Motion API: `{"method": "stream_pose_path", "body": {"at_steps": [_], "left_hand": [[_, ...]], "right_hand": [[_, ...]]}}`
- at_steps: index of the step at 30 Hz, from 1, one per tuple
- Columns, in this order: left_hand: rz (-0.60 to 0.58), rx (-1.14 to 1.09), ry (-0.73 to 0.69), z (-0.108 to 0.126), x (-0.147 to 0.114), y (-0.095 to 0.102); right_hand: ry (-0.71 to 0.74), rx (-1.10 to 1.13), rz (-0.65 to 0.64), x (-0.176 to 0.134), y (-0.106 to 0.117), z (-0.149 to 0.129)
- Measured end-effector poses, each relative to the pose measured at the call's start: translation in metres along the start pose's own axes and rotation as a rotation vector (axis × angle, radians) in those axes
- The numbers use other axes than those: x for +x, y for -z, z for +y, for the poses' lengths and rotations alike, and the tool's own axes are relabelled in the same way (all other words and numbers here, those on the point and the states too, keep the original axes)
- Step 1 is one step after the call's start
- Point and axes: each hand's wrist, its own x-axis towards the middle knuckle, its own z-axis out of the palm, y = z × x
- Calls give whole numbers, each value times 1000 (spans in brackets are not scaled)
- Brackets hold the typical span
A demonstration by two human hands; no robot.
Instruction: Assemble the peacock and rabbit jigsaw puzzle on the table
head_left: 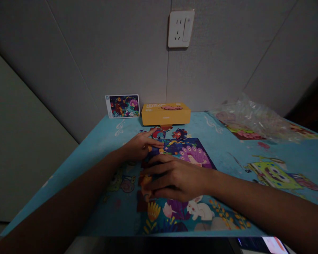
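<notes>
A partly assembled jigsaw puzzle (182, 211) lies on the table in front of me, showing a white rabbit, flowers and a purple peacock on dark blue. My right hand (175, 178) rests palm down across its middle and left part, fingers spread, hiding some of the picture. At the upper left edge of the puzzle is my left hand (139, 146), its index and middle fingers stretched apart and the others partly hidden. The index fingertip is by a loose puzzle piece (159, 134) with red and blue on it. Another loose piece (179, 134) lies just above the puzzle.
Against the wall stand a yellow box (165, 114) and a reference picture card (124, 106). Crumpled clear plastic (257, 116) covers printed sheets at the back right. The blue cartoon-print tablecloth (235, 158) reaches the front edge, below which a lit screen (274, 245) shows.
</notes>
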Motion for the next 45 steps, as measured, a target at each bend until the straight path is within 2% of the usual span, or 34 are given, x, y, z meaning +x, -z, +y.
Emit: {"method": "stream_pose_path", "body": {"at_steps": [18, 24, 29, 31, 35, 37, 45], "left_hand": [[-15, -26, 12, -1, -1, 0], [-31, -18, 36, 2, -1, 2], [-34, -35, 9, 1, -1, 2], [-33, -32, 3, 0, -1, 2], [-20, -18, 7, 1, -1, 2], [-17, -20, 6, 2, -1, 2], [-7, -48, -6, 0, -1, 0]], "right_hand": [[6, -6, -15, -2, 1, 0], [-38, -14, 108, -3, 1, -1], [-218, 90, 187, -5, 4, -3], [-222, 101, 203, -5, 5, -4], [-133, 4, 76, -5, 4, -3], [-133, -35, 26, -5, 3, -3], [-139, -55, 18, -6, 2, -2]]}}
